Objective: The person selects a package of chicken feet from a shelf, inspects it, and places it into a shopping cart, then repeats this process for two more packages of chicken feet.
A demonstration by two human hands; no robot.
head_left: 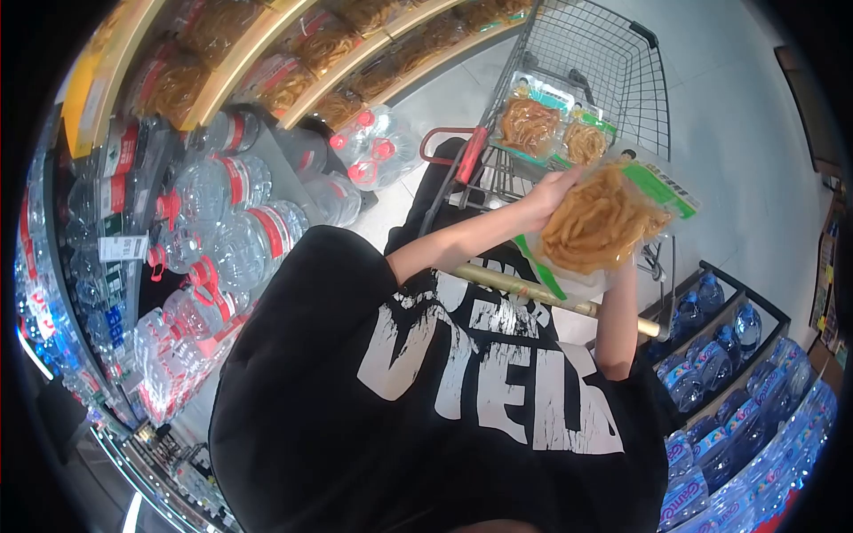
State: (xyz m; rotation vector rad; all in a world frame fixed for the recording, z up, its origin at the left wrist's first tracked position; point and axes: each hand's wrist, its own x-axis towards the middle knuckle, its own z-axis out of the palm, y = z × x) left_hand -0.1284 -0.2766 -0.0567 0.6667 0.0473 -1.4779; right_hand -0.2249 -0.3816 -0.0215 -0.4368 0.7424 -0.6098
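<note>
My left hand [553, 197] is closed on the upper left edge of a clear bag of tan, ribbon-like food strips [604, 222] with green printed bands. The bag is tilted in front of my chest, over the cart handle [515, 286]. My right forearm [617, 329] reaches up to the bag's lower right, where the bag hides my right hand and its fingers. Just beyond, two similar bags lie in the near part of the shopping cart [613, 58]: a larger reddish-brown bag [530, 124] and a smaller pale bag [585, 142].
On the left, shelves [258, 62] hold many brown food bags, with large water bottles [258, 240] having red caps and labels below. Several more bottles [378, 147] stand on the floor by the cart. Blue-tinted water packs [737, 417] fill a rack at right.
</note>
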